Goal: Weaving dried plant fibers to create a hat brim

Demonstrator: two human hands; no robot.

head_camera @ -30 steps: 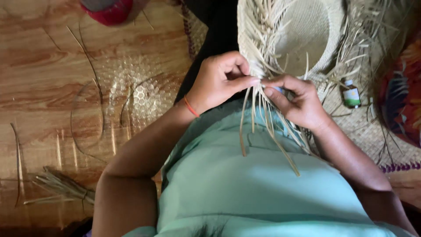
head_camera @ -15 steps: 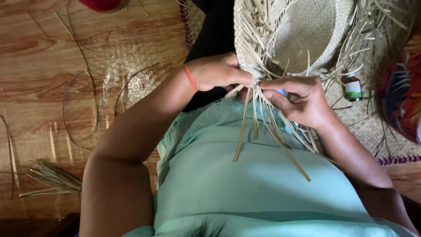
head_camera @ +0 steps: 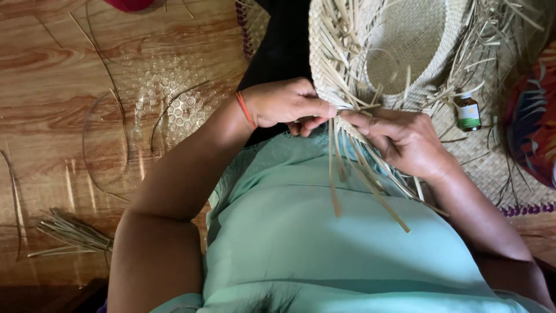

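A half-woven straw hat (head_camera: 399,52) rests in my lap with its hollow crown facing up and loose pale strips bristling from its rim. My left hand (head_camera: 284,104), with an orange band at the wrist, pinches the rim's near edge. My right hand (head_camera: 405,142) meets it from the right, fingers closed on several long straw strips (head_camera: 359,174) that hang down over my green shirt. The fingertips of both hands touch at the same spot on the rim.
A small brown bottle (head_camera: 468,112) with a green label stands on a woven mat (head_camera: 492,168) at the right. A colourful woven item (head_camera: 533,133) lies at the far right. A bundle of cut straw (head_camera: 69,235) and stray strips lie on the wooden floor (head_camera: 52,64) at left.
The view has shifted so the hat and hands sit lower and more central. My hands have kept working the same rim spot, the hanging strips swinging slightly.
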